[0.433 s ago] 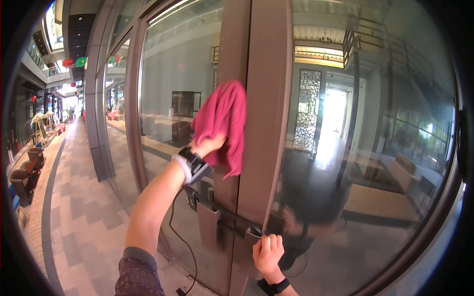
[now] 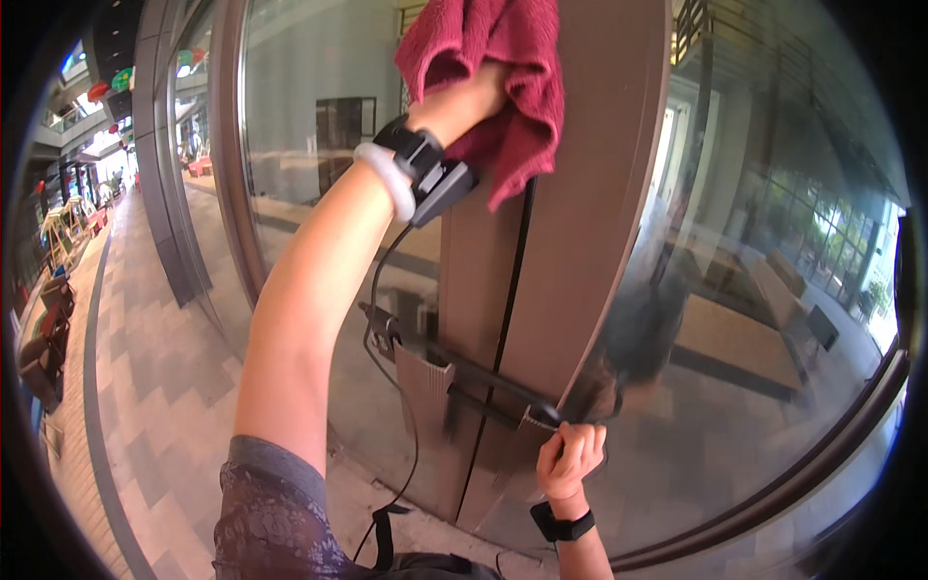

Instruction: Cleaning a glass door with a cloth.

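Observation:
High on the brown door frame (image 2: 590, 213) is a crimson cloth (image 2: 527, 58), draped over my left hand (image 2: 478, 97), which holds it. The cloth hides most of my fingers. Lower down, a black bar lock (image 2: 474, 372) runs across the seam between the two glass doors. My right hand (image 2: 572, 459) is closed at the right end of this lock. Just what its fingers grip there is partly hidden.
A black cable (image 2: 411, 454) hangs from the device at my left wrist (image 2: 440, 188). Glass panes (image 2: 309, 164) stand on both sides of the frame. A paved walkway (image 2: 145, 387) with chairs (image 2: 43, 358) stretches away on the left.
My left hand has moved up along the frame with the cloth. My right hand stays closed by the end of the lock. The whole view has shifted.

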A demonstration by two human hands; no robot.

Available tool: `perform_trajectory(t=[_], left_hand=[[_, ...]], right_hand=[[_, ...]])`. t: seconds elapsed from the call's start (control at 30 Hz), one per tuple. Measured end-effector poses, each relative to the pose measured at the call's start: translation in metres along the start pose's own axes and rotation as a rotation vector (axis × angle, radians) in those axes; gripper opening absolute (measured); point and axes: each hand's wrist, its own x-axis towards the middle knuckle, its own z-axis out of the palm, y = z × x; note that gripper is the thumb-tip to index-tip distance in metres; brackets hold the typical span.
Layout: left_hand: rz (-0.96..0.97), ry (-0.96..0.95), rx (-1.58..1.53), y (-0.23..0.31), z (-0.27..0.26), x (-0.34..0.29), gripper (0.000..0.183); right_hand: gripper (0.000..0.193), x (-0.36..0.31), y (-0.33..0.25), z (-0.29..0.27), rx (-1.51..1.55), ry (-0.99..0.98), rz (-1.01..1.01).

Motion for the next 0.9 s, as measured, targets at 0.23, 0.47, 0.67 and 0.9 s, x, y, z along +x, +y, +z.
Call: perform_trajectory(t=[0.23, 0.47, 0.67, 0.9], left_hand=[[0.005, -0.427, 0.130, -0.022, 0.004, -0.194, 0.042], [-0.310, -0.213, 0.056, -0.042, -0.045, -0.355, 0.039], [-0.567, 0.027, 0.128, -0.022, -0.033, -0.470, 0.037], [-0.432, -0.143, 0.248, -0.047, 0.082, -0.484, 0.035]], right_hand=[[0.024, -0.002, -0.004, -0.002, 0.012, -0.047, 0.047], [0.023, -0.005, -0.003, -0.007, 0.012, -0.059, 0.014], [0.023, -0.002, -0.004, -0.005, 0.000, -0.049, 0.003], [0.022, -0.007, -0.004, 0.001, -0.012, -0.018, -0.009]])
